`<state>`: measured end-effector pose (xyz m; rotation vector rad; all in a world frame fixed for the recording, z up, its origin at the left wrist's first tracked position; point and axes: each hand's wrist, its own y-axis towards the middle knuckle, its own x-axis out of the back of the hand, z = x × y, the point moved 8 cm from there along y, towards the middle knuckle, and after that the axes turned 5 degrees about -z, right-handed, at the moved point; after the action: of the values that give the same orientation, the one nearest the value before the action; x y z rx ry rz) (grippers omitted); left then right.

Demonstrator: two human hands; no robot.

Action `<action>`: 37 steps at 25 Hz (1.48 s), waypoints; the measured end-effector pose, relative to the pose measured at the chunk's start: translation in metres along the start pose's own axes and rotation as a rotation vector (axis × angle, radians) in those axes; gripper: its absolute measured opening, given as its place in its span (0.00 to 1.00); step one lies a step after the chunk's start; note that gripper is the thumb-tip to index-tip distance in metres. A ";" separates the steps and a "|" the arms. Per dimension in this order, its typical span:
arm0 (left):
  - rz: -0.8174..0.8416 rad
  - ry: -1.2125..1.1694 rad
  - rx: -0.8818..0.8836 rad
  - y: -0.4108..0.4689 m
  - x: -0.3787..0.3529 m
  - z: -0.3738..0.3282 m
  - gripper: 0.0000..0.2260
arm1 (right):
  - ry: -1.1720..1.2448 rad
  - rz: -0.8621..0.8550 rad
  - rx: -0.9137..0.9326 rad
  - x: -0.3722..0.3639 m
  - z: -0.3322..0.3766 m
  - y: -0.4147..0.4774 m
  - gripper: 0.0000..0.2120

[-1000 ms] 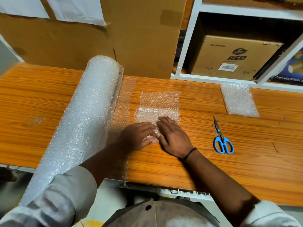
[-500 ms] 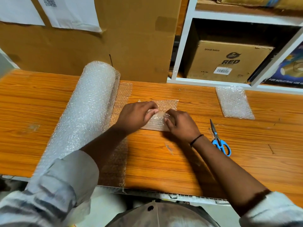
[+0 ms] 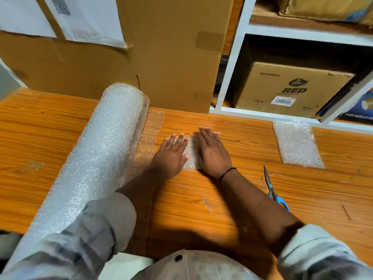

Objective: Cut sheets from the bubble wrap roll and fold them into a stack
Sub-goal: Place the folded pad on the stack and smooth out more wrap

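Hands lie flat, side by side, on a small folded sheet (image 3: 190, 157) of bubble wrap near the middle of the bench (image 3: 191, 209). The left hand (image 3: 171, 154) covers the sheet's left part and the right hand (image 3: 213, 152) its right part. Only a strip of wrap shows between them, and a little past the fingertips. Neither grip is clamped on anything: the fingers are straight, slightly spread, and press down.

Just left of the left hand lies the roll (image 3: 96, 158), slanting from the bench's near left edge to the cardboard at the back. Its loose tail (image 3: 150, 132) is spread flat on the bench alongside it and passes under the left forearm. The tail's edge comes close to the left hand; whether it touches the sheet I cannot tell.

To the right, well apart from the hands, a second piece (image 3: 297, 145) of wrap lies flat near the foot of the shelf (image 3: 237, 63). Scissors (image 3: 271, 187) with blue handles lie between that piece and the right forearm, blades together and pointing away. The forearm hides part of the handles.

A tall carton (image 3: 171, 57) stands at the back of the bench, with white papers (image 3: 90, 19) stuck on the cardboard to its left. The white shelf beside it holds a box (image 3: 286, 87) printed RED. A black band (image 3: 227, 174) circles the right wrist.
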<state>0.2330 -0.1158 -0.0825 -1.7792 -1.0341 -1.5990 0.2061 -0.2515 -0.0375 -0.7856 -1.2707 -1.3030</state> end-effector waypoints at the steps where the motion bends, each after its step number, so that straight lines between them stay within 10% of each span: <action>1: 0.012 -0.011 0.021 0.003 -0.003 0.003 0.37 | -0.010 0.043 0.014 -0.007 0.003 -0.003 0.32; 12: 0.002 -0.041 0.085 0.015 -0.009 0.011 0.38 | 0.012 0.206 0.022 -0.035 -0.010 -0.006 0.32; 26: -0.246 -0.127 0.073 0.024 0.027 0.004 0.33 | 0.018 -0.067 -0.148 0.029 -0.056 0.072 0.09; 37: 0.054 0.023 0.133 0.035 -0.014 0.012 0.40 | 0.039 0.060 0.066 -0.020 -0.016 0.040 0.25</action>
<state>0.2681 -0.1289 -0.0944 -1.6817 -1.0477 -1.4799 0.2516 -0.2549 -0.0510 -0.7427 -1.2441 -1.2171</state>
